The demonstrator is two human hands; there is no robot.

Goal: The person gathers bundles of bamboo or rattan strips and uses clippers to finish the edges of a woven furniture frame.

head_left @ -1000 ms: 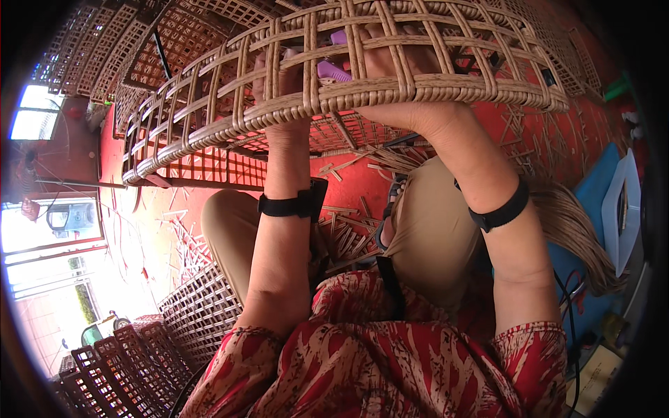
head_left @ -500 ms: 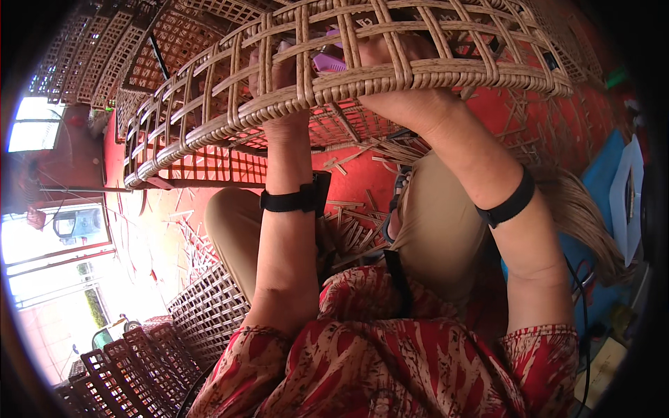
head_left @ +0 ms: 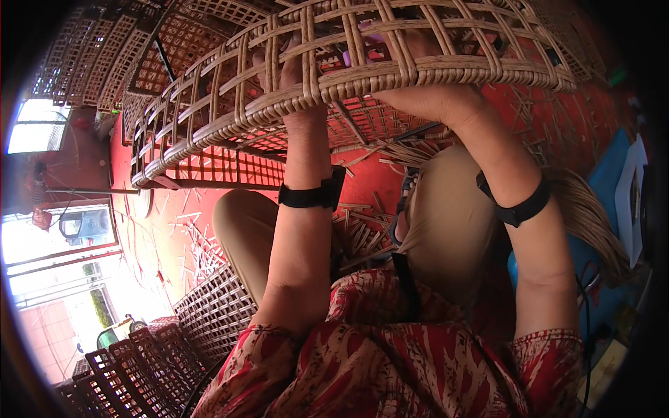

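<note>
A woven brown wicker frame (head_left: 362, 78) with an open lattice and a wrapped rim arches across the top of the view. Behind its lattice is my left hand (head_left: 287, 73), with its fingers partly covered by the strands. They look closed, but what they hold cannot be made out. To its right, my right hand (head_left: 418, 50) also reaches in behind the rim, its fingers closed. A small purple tool (head_left: 346, 58) shows beside this hand and seems to be in its grip. The lattice hides most of the tool, so its kind is unclear.
Cut wicker bits (head_left: 366, 230) litter the red floor (head_left: 160, 223). On the right, a bundle of long strands (head_left: 592, 216) lies by a blue seat-like thing (head_left: 603, 167). Dark woven panels (head_left: 132, 355) stand at lower left, and others (head_left: 90, 56) at upper left.
The wicker frame and both forearms appear slightly further right in the view. Less of the purple tool shows, and it lies further from my left hand.
</note>
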